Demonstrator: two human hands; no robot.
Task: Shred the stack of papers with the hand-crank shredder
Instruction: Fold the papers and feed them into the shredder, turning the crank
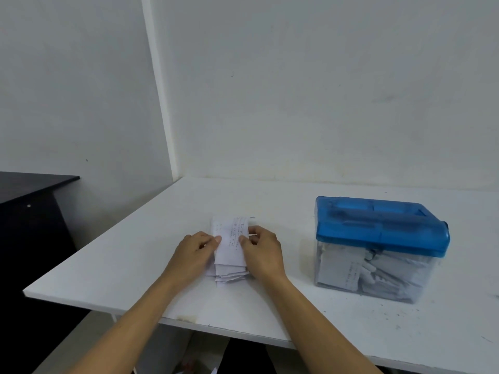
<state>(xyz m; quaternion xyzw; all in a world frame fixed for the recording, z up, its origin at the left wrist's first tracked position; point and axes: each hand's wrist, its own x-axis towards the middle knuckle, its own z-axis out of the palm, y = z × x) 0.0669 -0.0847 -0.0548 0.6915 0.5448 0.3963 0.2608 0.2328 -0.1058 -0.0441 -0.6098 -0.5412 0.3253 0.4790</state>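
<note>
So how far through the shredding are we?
Done: the shredder holds cut paper in its clear bin, so some looks shredded. In hand: the left hand and right hand pinch the top sheet of the stack on the table. Left: that sheet and the pile under it; no paper sticks out of the blue lid.

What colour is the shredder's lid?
Translucent blue, on the shredder lid, seen in the head view.

single head-worn wide-angle cam, looking forward and down over the near edge of the white table (270, 201), close enough that left hand (194, 252) and right hand (263, 252) sit mid-frame, facing the wall corner (159, 103) slightly left.
</note>
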